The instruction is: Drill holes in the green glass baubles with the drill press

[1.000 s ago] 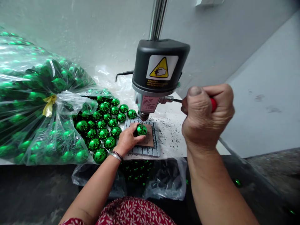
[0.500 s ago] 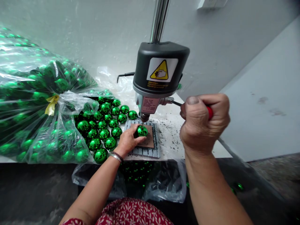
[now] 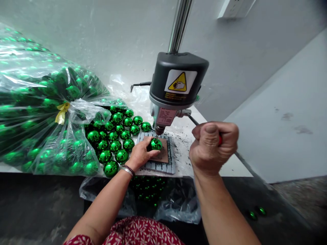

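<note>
My left hand [image 3: 143,153] grips a shiny green bauble [image 3: 156,145] on a brown board [image 3: 163,155] that lies on the ridged grey base plate [image 3: 170,166]. Straight above the bauble is the chuck [image 3: 159,129] of a drill press [image 3: 178,80]; its thin bit reaches down to the bauble's top, and I cannot tell how deep it goes. My right hand [image 3: 213,146] is closed round the red-knobbed feed lever [image 3: 194,119] on the machine's right side. Most of the knob is hidden in my fist.
Loose green baubles [image 3: 114,146] crowd the table left of the base. Beyond them bulges a clear bag [image 3: 51,115] of baubles, tied with yellow. Dark shavings litter the white tabletop [image 3: 185,156]. Below the front edge hangs an open plastic bag [image 3: 178,200] with more baubles; two baubles [image 3: 257,213] lie on the floor.
My right hand has brought the lever lower and slightly left. The left hand keeps the bauble in place under the bit. The whole view has shifted a little.
</note>
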`<action>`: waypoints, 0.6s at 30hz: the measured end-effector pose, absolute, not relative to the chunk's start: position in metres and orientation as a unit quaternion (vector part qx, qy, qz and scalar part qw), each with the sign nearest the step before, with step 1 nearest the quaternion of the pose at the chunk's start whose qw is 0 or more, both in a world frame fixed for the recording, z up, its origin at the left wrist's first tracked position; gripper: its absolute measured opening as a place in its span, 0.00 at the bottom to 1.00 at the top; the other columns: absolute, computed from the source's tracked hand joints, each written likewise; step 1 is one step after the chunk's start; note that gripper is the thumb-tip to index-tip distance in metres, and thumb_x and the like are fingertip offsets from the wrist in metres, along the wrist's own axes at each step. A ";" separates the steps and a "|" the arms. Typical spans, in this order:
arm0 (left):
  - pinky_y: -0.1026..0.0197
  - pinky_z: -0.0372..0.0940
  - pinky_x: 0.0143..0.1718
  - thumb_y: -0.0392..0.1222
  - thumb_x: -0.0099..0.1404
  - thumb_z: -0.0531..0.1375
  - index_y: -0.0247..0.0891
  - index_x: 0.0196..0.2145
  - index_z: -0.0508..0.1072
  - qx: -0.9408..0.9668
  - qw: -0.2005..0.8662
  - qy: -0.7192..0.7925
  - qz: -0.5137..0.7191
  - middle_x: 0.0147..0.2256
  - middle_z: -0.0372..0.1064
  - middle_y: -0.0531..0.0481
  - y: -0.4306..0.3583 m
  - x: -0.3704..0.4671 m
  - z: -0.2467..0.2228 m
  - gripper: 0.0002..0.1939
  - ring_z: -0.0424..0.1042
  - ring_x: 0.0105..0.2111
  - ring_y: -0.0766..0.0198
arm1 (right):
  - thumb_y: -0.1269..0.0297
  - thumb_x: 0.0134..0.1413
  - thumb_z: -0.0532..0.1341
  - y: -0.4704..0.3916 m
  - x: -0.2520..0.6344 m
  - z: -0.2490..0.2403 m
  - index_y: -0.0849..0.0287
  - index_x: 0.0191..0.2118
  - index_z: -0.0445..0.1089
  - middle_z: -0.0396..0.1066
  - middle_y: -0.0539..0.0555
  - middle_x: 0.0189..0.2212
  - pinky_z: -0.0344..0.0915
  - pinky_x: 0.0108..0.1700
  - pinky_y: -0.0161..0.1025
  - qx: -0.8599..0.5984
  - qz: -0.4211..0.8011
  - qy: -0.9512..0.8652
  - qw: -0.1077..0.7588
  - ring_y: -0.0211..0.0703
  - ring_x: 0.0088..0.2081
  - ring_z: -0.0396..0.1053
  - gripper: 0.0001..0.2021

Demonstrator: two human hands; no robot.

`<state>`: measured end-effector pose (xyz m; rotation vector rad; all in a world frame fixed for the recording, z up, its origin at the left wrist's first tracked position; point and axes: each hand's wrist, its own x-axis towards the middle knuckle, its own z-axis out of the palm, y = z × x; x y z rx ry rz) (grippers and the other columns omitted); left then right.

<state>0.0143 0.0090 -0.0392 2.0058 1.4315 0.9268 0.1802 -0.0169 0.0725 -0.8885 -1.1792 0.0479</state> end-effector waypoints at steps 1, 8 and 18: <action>0.55 0.64 0.50 0.48 0.56 0.65 0.44 0.56 0.66 0.737 0.253 0.524 0.344 0.50 0.72 0.47 0.009 0.014 -0.040 0.30 0.71 0.48 0.54 | 0.53 0.55 0.57 -0.017 0.179 0.072 0.61 0.28 0.61 0.59 0.46 0.20 0.57 0.31 0.32 -0.402 0.024 -0.532 0.745 0.27 0.25 0.58 0.15; 0.55 0.64 0.51 0.48 0.55 0.65 0.43 0.56 0.67 0.729 0.262 0.528 0.349 0.48 0.73 0.47 0.010 0.015 -0.042 0.31 0.72 0.47 0.54 | 0.57 0.57 0.56 -0.017 0.171 0.074 0.62 0.28 0.59 0.58 0.45 0.19 0.57 0.27 0.31 -0.367 0.047 -0.522 0.769 0.26 0.22 0.59 0.14; 0.55 0.64 0.50 0.48 0.54 0.65 0.41 0.56 0.66 0.724 0.276 0.527 0.349 0.49 0.72 0.46 0.010 0.015 -0.040 0.32 0.71 0.48 0.54 | 0.56 0.57 0.55 -0.020 0.166 0.067 0.62 0.28 0.58 0.59 0.45 0.18 0.57 0.25 0.31 -0.365 0.054 -0.505 0.780 0.27 0.21 0.59 0.14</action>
